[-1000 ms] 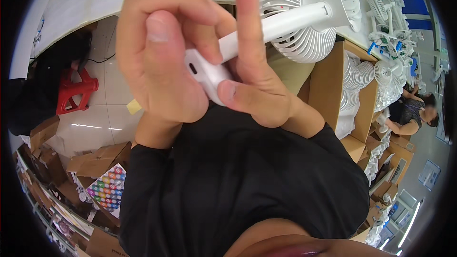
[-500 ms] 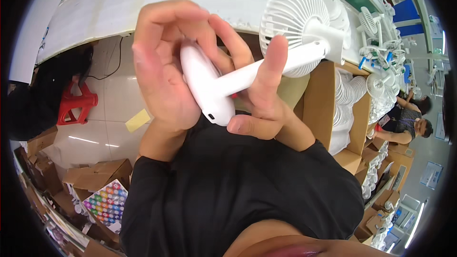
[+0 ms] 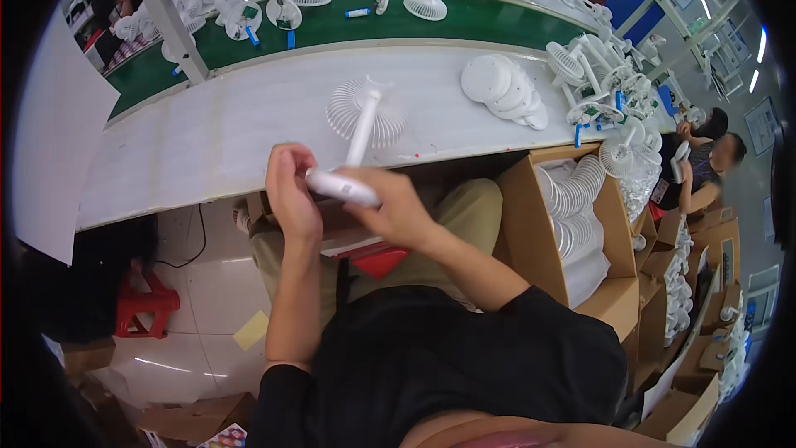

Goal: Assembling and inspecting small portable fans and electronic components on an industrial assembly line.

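Grip, seen from above: my right hand (image 3: 396,209) clasps the rim of the white, rounded plastic base (image 3: 342,189) of a white desk fan with straight stem and ribbed round cage (image 3: 361,134). My left hand (image 3: 293,199) curls at the base's other end; whether it bears weight I cannot tell. The base sits at the near edge of a long white-topped worktable (image 3: 240,120). I judge a slip the chief hazard: smooth plastic, with the cage levering at the far end, could turn in my fingers and drop off the worktable's near side. Long axis: the stem runs away from me, leaning slightly right, cage end pointing across the worktable, left of an overlapping pile of flat white plastic discs (image 3: 500,87) on its right half; the base, edge-on, lies crosswise to it.
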`<action>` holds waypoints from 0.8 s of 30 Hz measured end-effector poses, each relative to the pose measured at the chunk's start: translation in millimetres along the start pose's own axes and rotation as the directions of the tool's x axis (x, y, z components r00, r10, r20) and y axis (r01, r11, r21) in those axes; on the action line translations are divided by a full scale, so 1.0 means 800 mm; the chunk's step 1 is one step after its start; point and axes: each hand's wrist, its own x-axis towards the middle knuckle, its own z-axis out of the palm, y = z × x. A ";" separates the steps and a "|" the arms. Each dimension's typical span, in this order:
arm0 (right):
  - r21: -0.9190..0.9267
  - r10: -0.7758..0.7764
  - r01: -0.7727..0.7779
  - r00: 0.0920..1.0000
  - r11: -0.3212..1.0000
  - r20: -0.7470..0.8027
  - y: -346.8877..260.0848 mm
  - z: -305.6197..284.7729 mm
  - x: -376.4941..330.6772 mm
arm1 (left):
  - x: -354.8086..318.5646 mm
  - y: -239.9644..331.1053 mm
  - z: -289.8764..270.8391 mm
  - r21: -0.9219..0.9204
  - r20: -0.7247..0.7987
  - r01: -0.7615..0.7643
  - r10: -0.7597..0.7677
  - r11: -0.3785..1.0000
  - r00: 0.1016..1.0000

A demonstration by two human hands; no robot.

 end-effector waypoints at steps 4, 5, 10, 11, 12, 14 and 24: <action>-0.115 0.204 -0.227 0.962 0.967 -0.183 0.039 -0.045 0.037 | 0.063 -0.045 -0.013 0.374 0.121 -0.113 0.073 0.920 0.990; -0.112 0.201 -0.222 0.964 0.969 -0.177 0.047 -0.053 0.047 | 0.084 -0.064 -0.030 0.564 0.174 -0.142 0.051 0.814 0.983; -0.303 0.198 -0.269 0.949 0.914 -0.245 0.116 -0.116 0.117 | 0.097 -0.098 -0.053 0.885 0.294 -0.292 0.051 0.363 0.954; -0.423 0.187 -0.315 0.930 0.850 -0.315 0.138 -0.140 0.135 | 0.090 -0.100 -0.048 0.893 0.327 -0.336 0.084 0.298 0.941; -0.530 0.168 -0.373 0.904 0.762 -0.393 0.161 -0.171 0.148 | 0.083 -0.100 -0.040 0.892 0.371 -0.387 0.110 0.233 0.922; -0.655 0.030 -0.314 0.913 0.688 -0.407 0.239 -0.260 0.179 | 0.084 -0.098 -0.023 0.883 0.383 -0.399 0.110 0.246 0.917; -0.747 0.021 -0.622 0.771 0.234 -0.636 0.292 -0.247 0.228 | -0.018 -0.123 -0.072 0.917 0.322 -0.332 0.081 0.222 0.943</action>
